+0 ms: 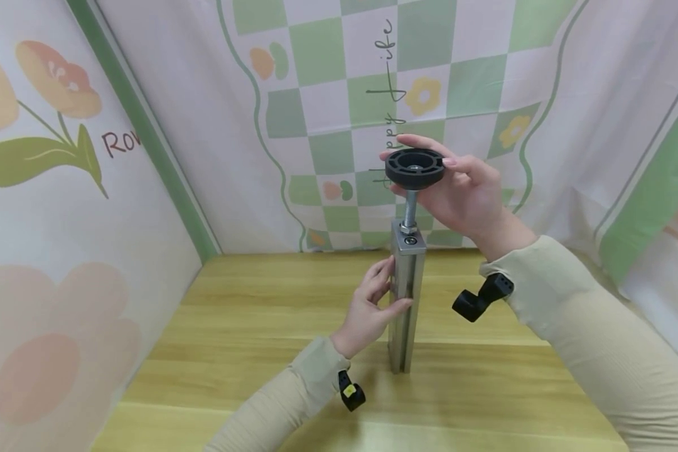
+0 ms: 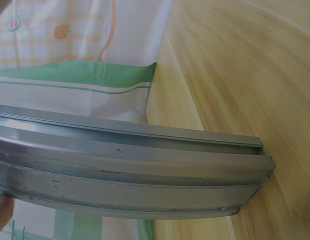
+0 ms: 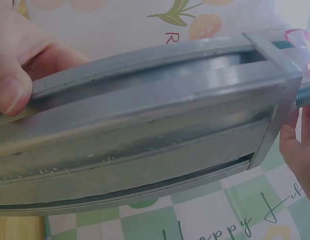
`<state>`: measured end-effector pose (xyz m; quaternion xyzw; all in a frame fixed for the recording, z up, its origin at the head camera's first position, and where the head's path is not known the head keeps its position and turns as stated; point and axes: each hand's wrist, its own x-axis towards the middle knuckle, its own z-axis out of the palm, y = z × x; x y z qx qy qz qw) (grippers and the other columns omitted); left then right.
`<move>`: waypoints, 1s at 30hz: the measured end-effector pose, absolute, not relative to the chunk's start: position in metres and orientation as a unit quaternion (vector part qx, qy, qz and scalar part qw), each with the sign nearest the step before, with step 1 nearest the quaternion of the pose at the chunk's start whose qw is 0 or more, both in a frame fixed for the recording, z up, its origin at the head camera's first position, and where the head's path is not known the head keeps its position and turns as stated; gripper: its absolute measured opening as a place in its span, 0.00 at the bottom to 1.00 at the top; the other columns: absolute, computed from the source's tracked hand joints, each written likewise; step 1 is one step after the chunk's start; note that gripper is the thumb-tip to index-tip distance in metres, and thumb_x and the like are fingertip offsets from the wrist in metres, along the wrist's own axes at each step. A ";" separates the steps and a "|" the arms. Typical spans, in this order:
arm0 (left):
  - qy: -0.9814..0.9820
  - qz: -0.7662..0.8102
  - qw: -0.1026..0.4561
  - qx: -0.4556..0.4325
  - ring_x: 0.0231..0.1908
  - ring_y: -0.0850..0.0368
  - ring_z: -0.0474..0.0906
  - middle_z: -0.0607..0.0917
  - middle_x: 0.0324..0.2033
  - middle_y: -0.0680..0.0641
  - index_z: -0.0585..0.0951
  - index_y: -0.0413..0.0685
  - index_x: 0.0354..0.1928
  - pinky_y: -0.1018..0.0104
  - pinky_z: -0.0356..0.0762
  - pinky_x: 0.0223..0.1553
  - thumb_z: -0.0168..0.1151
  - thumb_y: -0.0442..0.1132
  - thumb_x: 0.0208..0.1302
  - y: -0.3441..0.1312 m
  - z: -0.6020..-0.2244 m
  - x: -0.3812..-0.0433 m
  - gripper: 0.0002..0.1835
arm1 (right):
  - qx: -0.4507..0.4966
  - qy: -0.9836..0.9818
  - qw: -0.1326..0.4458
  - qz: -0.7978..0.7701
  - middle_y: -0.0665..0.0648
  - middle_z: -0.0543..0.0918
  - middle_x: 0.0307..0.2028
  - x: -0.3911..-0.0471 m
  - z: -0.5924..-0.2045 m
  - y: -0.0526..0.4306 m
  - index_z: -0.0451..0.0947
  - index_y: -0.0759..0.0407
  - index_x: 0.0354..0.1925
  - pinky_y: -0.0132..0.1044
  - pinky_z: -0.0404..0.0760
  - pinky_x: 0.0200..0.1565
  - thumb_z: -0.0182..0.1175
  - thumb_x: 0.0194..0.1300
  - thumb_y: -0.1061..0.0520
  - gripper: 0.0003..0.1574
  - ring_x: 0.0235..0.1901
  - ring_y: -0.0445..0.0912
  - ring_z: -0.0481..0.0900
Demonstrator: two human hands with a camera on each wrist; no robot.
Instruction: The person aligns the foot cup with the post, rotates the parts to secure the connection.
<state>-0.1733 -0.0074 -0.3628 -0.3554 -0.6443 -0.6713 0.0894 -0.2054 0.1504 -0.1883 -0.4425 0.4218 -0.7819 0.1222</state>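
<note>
Left hand (image 1: pixel 368 317) is clamping the upright silver slotted metal bar (image 1: pixel 408 270) short of the yellow wooden desk's (image 1: pixel 215 351) far edge, apparently for steadiness, while right hand (image 1: pixel 470 196) is gripping the round black plastic foot (image 1: pixel 412 181) above.

Two hands (image 1: pixel 367 315) (image 1: pixel 466 194), one profile (image 1: pixel 403 336), one black foot (image 1: pixel 408 180), one threaded rod (image 1: pixel 410 206).

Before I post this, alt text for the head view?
A person's left hand grips an upright metal bar while the right hand holds the black disc on the bolt at its top. Below is a wooden table; behind, a patterned curtain.
</note>
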 end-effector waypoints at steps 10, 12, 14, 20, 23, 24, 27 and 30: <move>-0.647 -0.669 0.086 -0.356 0.58 0.40 0.68 0.61 0.65 0.32 0.59 0.28 0.67 0.62 0.73 0.59 0.61 0.20 0.56 -0.007 -0.360 -0.173 0.36 | -0.447 0.429 0.103 -0.778 0.64 0.69 0.59 -0.207 -0.191 0.156 0.65 0.59 0.62 0.38 0.68 0.57 0.43 0.63 0.59 0.28 0.56 0.50 0.69; -0.646 -0.670 0.088 -0.356 0.58 0.39 0.67 0.61 0.64 0.31 0.59 0.28 0.67 0.59 0.73 0.59 0.61 0.19 0.55 -0.007 -0.360 -0.173 0.36 | -0.450 0.443 0.096 -0.769 0.65 0.68 0.60 -0.207 -0.191 0.158 0.64 0.60 0.63 0.38 0.67 0.58 0.43 0.64 0.58 0.28 0.57 0.51 0.68; -0.647 -0.670 0.088 -0.353 0.59 0.38 0.67 0.61 0.64 0.31 0.59 0.28 0.66 0.59 0.72 0.61 0.61 0.19 0.55 -0.006 -0.360 -0.171 0.37 | -0.450 0.458 0.086 -0.762 0.65 0.67 0.61 -0.206 -0.192 0.160 0.63 0.60 0.63 0.37 0.68 0.59 0.43 0.66 0.57 0.28 0.59 0.51 0.68; -0.650 -0.668 0.081 -0.353 0.61 0.37 0.65 0.61 0.65 0.31 0.58 0.29 0.67 0.59 0.70 0.63 0.62 0.20 0.55 -0.003 -0.365 -0.169 0.37 | -0.454 0.489 0.057 -0.743 0.63 0.68 0.60 -0.201 -0.195 0.166 0.65 0.60 0.63 0.35 0.68 0.63 0.43 0.68 0.58 0.26 0.61 0.51 0.68; -0.644 -0.672 0.082 -0.356 0.61 0.38 0.65 0.62 0.64 0.32 0.58 0.31 0.67 0.55 0.70 0.62 0.61 0.20 0.56 -0.003 -0.367 -0.169 0.37 | -0.449 0.505 0.037 -0.736 0.61 0.72 0.57 -0.199 -0.194 0.165 0.69 0.59 0.61 0.34 0.68 0.63 0.46 0.69 0.59 0.23 0.59 0.49 0.71; -0.643 -0.672 0.085 -0.357 0.61 0.38 0.65 0.62 0.64 0.32 0.58 0.31 0.67 0.54 0.70 0.62 0.61 0.20 0.56 -0.004 -0.367 -0.170 0.37 | -0.443 0.512 0.025 -0.735 0.60 0.73 0.56 -0.198 -0.193 0.164 0.71 0.58 0.59 0.34 0.67 0.62 0.48 0.69 0.59 0.22 0.58 0.48 0.72; -0.642 -0.672 0.091 -0.359 0.62 0.38 0.65 0.62 0.64 0.32 0.58 0.31 0.67 0.54 0.70 0.62 0.61 0.20 0.56 -0.005 -0.366 -0.171 0.37 | -0.418 0.534 -0.013 -0.734 0.59 0.77 0.52 -0.194 -0.189 0.159 0.76 0.57 0.53 0.33 0.66 0.62 0.51 0.67 0.61 0.17 0.55 0.47 0.74; -0.644 -0.670 0.092 -0.358 0.63 0.39 0.64 0.61 0.65 0.32 0.58 0.31 0.67 0.58 0.70 0.62 0.61 0.21 0.57 -0.006 -0.365 -0.172 0.37 | -0.377 0.564 -0.057 -0.732 0.58 0.78 0.48 -0.186 -0.186 0.154 0.78 0.55 0.47 0.31 0.68 0.60 0.52 0.65 0.63 0.14 0.51 0.46 0.76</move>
